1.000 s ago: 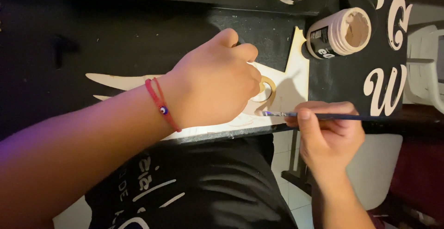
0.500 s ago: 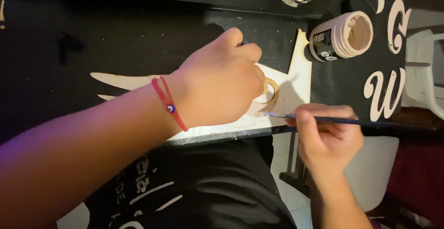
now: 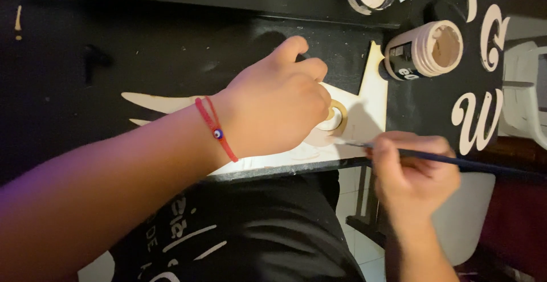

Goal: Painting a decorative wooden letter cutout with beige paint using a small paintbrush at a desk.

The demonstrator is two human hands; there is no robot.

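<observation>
- One left hand [image 3: 279,102] lies curled, pressing down on one pale wooden cutout [image 3: 364,117] at the near edge of the black worktop [image 3: 171,48].
- One right hand [image 3: 413,171] has its fingers pinched on one thin brush [image 3: 456,161], tip touching the cutout.
- One open paint jar [image 3: 424,51] lies beside the cutout.
- Three white letters [image 3: 476,119] lie near.
</observation>
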